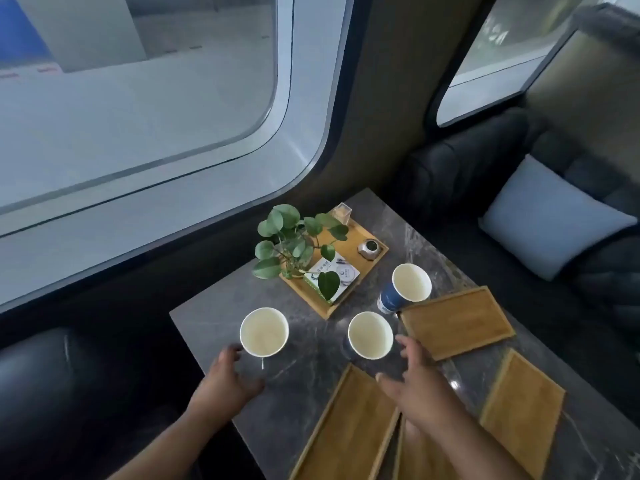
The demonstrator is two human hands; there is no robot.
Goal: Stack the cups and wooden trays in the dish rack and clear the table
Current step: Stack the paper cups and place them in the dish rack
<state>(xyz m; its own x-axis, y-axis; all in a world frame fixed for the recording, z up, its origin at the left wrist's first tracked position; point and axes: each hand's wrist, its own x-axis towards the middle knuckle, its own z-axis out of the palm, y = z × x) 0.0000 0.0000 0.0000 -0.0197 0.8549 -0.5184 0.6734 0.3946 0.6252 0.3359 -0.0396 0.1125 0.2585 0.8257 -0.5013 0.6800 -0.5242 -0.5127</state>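
Both hands (pixel 227 384) (pixel 415 386) hover, fingers spread and holding nothing.
Grey marble bench (pixel 304 375) carries paper cups (pixel 264 332) and wooden trays (pixel 457 322) beside a train window (pixel 138 116).

At the table's far edge a square tray (pixel 367 268) holds a leafy plant (pixel 292 239); a pale cushion (pixel 550 216) lies far right.

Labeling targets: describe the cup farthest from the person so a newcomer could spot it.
Start at the square tray holding the plant by the window. Just right of its near corner stands a paper cup, touching the far flat tray. Only this cup shows its blue side; no hand is near it.
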